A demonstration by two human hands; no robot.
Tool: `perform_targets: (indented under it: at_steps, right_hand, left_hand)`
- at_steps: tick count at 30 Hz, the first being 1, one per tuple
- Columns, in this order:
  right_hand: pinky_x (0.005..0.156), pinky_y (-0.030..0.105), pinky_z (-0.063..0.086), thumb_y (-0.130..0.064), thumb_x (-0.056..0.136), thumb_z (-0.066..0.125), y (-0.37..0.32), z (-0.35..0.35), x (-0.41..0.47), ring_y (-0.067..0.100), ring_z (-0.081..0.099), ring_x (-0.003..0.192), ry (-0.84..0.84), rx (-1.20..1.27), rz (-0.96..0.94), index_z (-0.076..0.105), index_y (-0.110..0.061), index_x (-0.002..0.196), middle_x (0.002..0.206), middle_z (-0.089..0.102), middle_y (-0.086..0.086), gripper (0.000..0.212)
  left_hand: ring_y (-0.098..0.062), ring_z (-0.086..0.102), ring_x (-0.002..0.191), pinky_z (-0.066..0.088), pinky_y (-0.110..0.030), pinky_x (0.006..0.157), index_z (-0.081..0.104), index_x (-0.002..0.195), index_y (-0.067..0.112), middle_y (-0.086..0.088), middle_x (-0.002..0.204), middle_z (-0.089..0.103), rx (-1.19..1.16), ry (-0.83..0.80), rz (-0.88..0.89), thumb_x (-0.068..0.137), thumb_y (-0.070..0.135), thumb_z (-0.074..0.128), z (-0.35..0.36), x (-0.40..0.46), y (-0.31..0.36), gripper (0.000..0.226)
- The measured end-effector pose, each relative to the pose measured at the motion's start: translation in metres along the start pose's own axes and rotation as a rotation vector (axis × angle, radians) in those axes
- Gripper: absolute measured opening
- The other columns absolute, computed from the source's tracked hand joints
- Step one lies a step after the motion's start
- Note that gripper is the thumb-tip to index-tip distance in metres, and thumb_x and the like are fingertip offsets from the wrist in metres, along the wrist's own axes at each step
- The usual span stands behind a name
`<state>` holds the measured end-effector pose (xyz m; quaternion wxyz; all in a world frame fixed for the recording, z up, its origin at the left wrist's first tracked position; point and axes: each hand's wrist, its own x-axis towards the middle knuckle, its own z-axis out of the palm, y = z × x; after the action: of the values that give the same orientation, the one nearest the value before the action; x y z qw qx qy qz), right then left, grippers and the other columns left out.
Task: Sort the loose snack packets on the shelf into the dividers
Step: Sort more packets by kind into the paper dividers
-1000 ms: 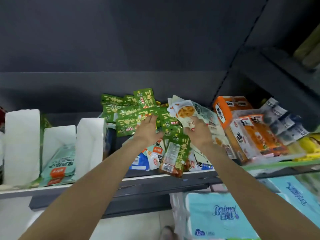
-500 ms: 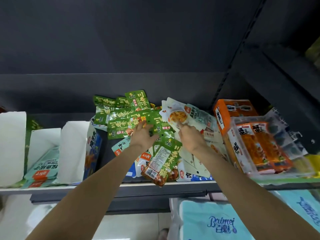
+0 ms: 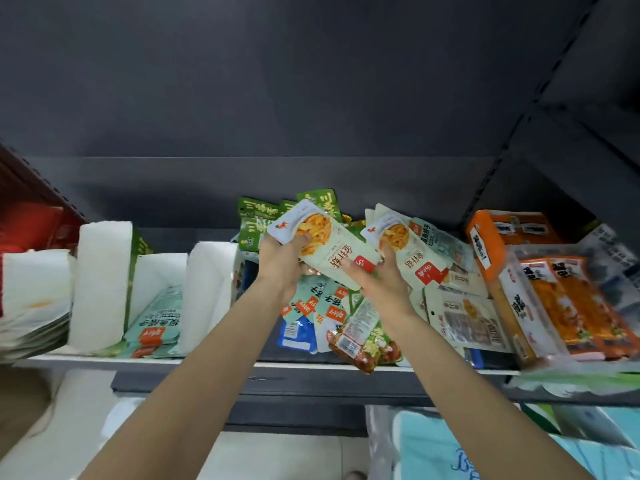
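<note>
Half a second before, our hands lay flat on the heap of loose packets; now we had lifted one clear. Our left hand (image 3: 282, 263) curled its grip round the upper end of a pale cream foil packet printed with orange shredded food (image 3: 327, 244), and our right hand (image 3: 379, 277) pinched the lower end by the red label, so the packet hung tilted above the pile of green, teal and cream snack packets (image 3: 332, 306) in the middle of the dark grey shelf (image 3: 311, 367). A second cream packet of the same print (image 3: 412, 247) lay just beside it on the heap. The white card dividers (image 3: 207, 292) stood to the left, one slot already holding teal packets (image 3: 157, 323). We judged that sorting had barely begun: one packet was picked and not yet carried to a slot, and most of the heap remained.
</note>
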<state>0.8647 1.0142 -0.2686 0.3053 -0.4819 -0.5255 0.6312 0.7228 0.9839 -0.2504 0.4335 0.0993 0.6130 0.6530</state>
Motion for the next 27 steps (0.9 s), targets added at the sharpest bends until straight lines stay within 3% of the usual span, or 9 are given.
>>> perform_targets:
  at_steps: [3, 6, 9, 11, 12, 14, 19, 23, 27]
  right_hand:
    - [0.077, 0.034, 0.055, -0.009, 0.082, 0.069, -0.009, 0.039, -0.002, 0.017, 0.065, 0.101, -0.056, 0.284, 0.123, 0.051, -0.021, 0.113, 0.104, 0.067, -0.004, 0.038]
    - [0.072, 0.031, 0.056, -0.009, 0.084, 0.067, -0.019, 0.088, -0.011, 0.01, 0.065, 0.091, -0.026, 0.197, 0.012, 0.049, -0.02, 0.117, 0.105, 0.066, -0.005, 0.039]
    - [0.077, 0.023, 0.055, -0.004, 0.084, 0.065, -0.032, 0.143, -0.026, 0.01, 0.064, 0.09, -0.049, 0.092, -0.166, 0.054, -0.019, 0.107, 0.102, 0.066, -0.003, 0.029]
    - [0.069, 0.018, 0.052, -0.003, 0.085, 0.064, -0.038, 0.184, -0.037, 0.007, 0.063, 0.082, -0.074, -0.058, -0.272, 0.06, -0.015, 0.099, 0.097, 0.068, 0.0, 0.019]
    - [0.068, 0.023, 0.052, -0.005, 0.085, 0.064, -0.041, 0.205, -0.043, 0.008, 0.063, 0.077, -0.071, -0.139, -0.325, 0.062, -0.013, 0.095, 0.093, 0.069, 0.004, 0.013]
    - [0.068, 0.036, 0.051, -0.007, 0.085, 0.065, -0.045, 0.246, -0.054, 0.015, 0.061, 0.073, -0.052, -0.249, -0.428, 0.065, -0.011, 0.088, 0.087, 0.07, 0.011, 0.004]
    - [0.067, 0.033, 0.048, -0.018, 0.089, 0.061, -0.05, 0.337, -0.079, 0.011, 0.061, 0.074, -0.007, -0.483, -0.616, 0.069, -0.013, 0.094, 0.084, 0.07, -0.001, 0.01]
    - [0.073, 0.038, 0.054, -0.021, 0.088, 0.062, -0.048, 0.385, -0.095, 0.018, 0.066, 0.088, 0.016, -0.596, -0.664, 0.071, -0.016, 0.106, 0.099, 0.073, 0.003, 0.021]
    - [0.071, 0.037, 0.053, -0.023, 0.09, 0.06, -0.034, 0.41, -0.104, 0.018, 0.065, 0.086, -0.091, -0.71, -0.671, 0.071, -0.019, 0.108, 0.099, 0.073, 0.001, 0.022]
  left_hand:
    - [-0.028, 0.067, 0.097, 0.056, -0.044, 0.082, 0.057, 0.116, 0.004, -0.012, 0.108, 0.068, -0.046, 0.006, 0.054, 0.089, 0.005, 0.06, -0.039, -0.007, 0.013, 0.028]
    - [-0.019, 0.066, 0.091, 0.054, -0.043, 0.087, 0.061, 0.103, 0.022, 0.0, 0.097, 0.069, 0.148, 0.13, 0.2, 0.079, 0.024, 0.073, -0.089, -0.004, 0.031, 0.027]
    - [-0.018, 0.053, 0.107, 0.045, -0.033, 0.096, 0.042, 0.131, 0.016, -0.002, 0.119, 0.055, 0.377, 0.274, 0.38, 0.079, 0.022, 0.074, -0.146, -0.003, 0.056, 0.062]
    - [-0.023, 0.042, 0.122, 0.035, -0.036, 0.105, 0.038, 0.137, 0.012, -0.006, 0.132, 0.049, 0.65, 0.402, 0.527, 0.078, 0.024, 0.075, -0.191, -0.001, 0.073, 0.071]
    - [-0.024, 0.038, 0.126, 0.03, -0.037, 0.106, 0.04, 0.136, 0.014, -0.006, 0.135, 0.047, 0.763, 0.442, 0.576, 0.077, 0.026, 0.076, -0.215, 0.001, 0.081, 0.07]
    - [-0.025, 0.037, 0.126, 0.028, -0.037, 0.103, 0.044, 0.133, 0.02, -0.003, 0.135, 0.046, 0.882, 0.419, 0.627, 0.075, 0.028, 0.077, -0.26, 0.003, 0.099, 0.067]
    - [-0.025, 0.047, 0.107, 0.022, -0.014, 0.082, 0.065, 0.104, 0.017, -0.004, 0.113, 0.055, 1.066, 0.259, 0.858, 0.072, 0.018, 0.078, -0.354, 0.009, 0.132, 0.035]
    - [-0.017, 0.051, 0.078, 0.027, -0.014, 0.067, 0.06, 0.08, 0.014, -0.003, 0.088, 0.054, 1.026, 0.132, 0.8, 0.076, 0.012, 0.076, -0.4, 0.01, 0.147, 0.016]
    - [-0.017, 0.055, 0.069, 0.03, -0.019, 0.061, 0.067, 0.08, 0.012, 0.0, 0.076, 0.063, 1.131, 0.056, 0.665, 0.082, 0.022, 0.072, -0.433, 0.016, 0.143, 0.011]
